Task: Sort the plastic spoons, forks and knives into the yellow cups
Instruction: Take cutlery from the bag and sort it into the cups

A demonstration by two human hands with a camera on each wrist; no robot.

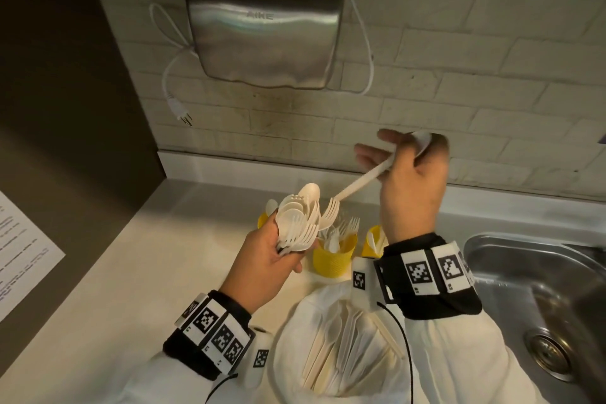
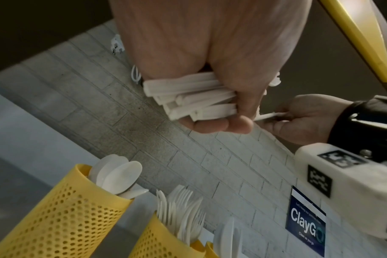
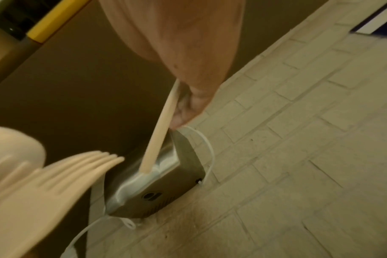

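My left hand (image 1: 282,252) grips a bundle of white plastic spoons and forks (image 1: 300,223) by the handles, heads up, above the yellow cups. The handle ends (image 2: 188,97) stick out of its fist (image 2: 212,125). My right hand (image 1: 393,162) pinches a single fork (image 1: 357,184) by its handle, the tines lying against the bundle. The fork's handle (image 3: 159,132) runs down from its fingers (image 3: 188,106). Three perforated yellow cups stand by the wall: the left cup (image 2: 66,218) holds spoons, the middle cup (image 1: 334,259) forks, the right cup (image 1: 372,244) knives.
A white bag (image 1: 344,354) of more cutlery lies open near me on the pale counter (image 1: 147,272). A steel sink (image 1: 541,289) is at the right. A metal hand dryer (image 1: 262,29) with a dangling cord hangs on the brick wall. A printed sheet (image 1: 19,256) lies at the left.
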